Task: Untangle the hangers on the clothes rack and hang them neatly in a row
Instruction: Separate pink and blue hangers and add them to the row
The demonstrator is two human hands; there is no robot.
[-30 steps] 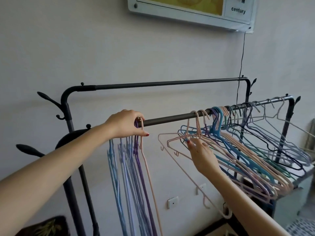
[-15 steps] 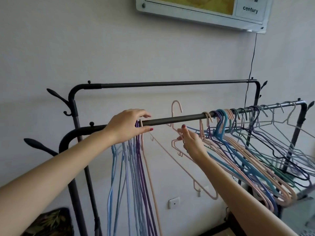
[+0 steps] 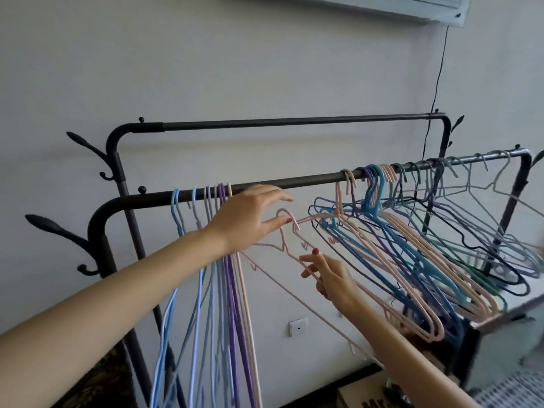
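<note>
Lifted off the rail [image 3: 294,184], a pink hanger [image 3: 290,251] now sits mid-frame, pinched by the right hand [image 3: 329,275]; the left hand [image 3: 244,219], fingers spread, touches its hook.

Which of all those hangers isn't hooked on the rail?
The pink hanger held by the right hand; its hook hangs free below the rail, unlike the rest.

There are two hands: the left hand [image 3: 244,219] and the right hand [image 3: 329,278]. The clothes rack [image 3: 294,184] has two horizontal bars, one higher at the back and one lower in front. One pink hanger [image 3: 290,242] is off the bar, between the hands. About seven hangers [image 3: 217,260] hang straight in the left row. The tangled bunch [image 3: 412,231] at the right has many hangers, too crossed to count exactly. One wall socket [image 3: 298,326] shows below.
</note>
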